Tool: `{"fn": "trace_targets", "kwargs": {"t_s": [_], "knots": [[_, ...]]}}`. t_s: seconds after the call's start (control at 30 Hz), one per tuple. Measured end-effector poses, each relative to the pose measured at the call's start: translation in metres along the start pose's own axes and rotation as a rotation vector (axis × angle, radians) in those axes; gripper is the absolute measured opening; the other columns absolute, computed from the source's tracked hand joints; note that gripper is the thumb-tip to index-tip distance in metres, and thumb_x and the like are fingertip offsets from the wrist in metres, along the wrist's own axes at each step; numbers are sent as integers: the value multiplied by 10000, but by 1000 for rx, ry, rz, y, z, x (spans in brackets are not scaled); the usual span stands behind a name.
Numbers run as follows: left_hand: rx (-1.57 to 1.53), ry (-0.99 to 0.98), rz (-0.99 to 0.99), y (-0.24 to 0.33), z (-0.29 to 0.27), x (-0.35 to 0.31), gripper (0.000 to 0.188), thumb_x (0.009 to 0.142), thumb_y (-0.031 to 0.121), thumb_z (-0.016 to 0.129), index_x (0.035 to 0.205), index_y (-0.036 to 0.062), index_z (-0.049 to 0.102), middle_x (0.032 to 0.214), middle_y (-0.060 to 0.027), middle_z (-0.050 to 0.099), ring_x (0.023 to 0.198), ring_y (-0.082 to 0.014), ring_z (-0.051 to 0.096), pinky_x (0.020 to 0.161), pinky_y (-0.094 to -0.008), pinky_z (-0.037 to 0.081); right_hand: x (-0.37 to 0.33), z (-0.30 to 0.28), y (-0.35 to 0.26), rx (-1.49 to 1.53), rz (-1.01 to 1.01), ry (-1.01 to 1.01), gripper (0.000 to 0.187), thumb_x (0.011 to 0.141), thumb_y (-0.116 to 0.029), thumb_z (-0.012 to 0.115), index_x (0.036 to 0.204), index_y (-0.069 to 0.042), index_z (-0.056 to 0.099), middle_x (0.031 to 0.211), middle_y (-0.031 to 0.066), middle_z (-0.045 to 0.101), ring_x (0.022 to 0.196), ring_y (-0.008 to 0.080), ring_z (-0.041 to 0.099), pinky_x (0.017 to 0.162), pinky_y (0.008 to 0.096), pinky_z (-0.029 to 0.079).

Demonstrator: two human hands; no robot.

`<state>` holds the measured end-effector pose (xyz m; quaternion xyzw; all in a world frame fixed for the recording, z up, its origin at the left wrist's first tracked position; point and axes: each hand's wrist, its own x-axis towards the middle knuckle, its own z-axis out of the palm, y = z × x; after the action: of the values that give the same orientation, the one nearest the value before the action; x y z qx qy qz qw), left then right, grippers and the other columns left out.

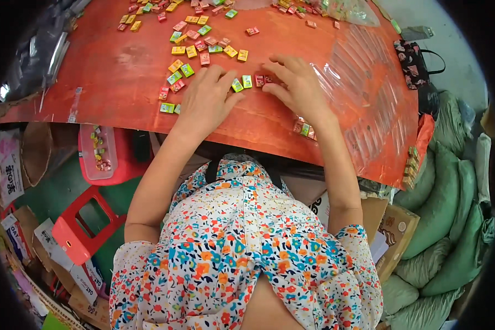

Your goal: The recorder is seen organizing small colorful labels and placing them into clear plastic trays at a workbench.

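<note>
Boxes lay on the bench between the left hand and right hand, fingers of each parted; light, even nudges from both sides seemed best for keeping them straight.

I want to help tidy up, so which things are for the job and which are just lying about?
Seem part of the job:
small boxes, some between the left hand and right hand
clear strips, probably, on the table
tub, holding similar boxes

Seem just lying about:
bag
green sacks
</note>
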<state>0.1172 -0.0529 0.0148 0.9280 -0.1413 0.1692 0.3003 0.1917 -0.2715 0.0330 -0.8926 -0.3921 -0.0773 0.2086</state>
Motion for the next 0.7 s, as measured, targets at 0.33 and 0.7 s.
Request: {"fn": "trace_targets", "kwargs": {"t_s": [0.33,0.7], "knots": [[52,-52,-38,-6,0,-5,233,807,147,718,1002,43,645,939,-117,551,927,-307,591,771,-426,511,3,4,-10,-60,-11,-16,324,848,-249,701,1128,-88,668,1255,85,599,1149,298,549,955,428,433],[-34,-80,-109,-6,-13,-6,368,772,211,767,1078,55,635,938,-117,556,912,-313,608,752,-429,518,10,12,-23,-7,-96,68,391,824,-249,727,1166,-73,652,1240,102,605,1136,311,558,955,437,447]]}}
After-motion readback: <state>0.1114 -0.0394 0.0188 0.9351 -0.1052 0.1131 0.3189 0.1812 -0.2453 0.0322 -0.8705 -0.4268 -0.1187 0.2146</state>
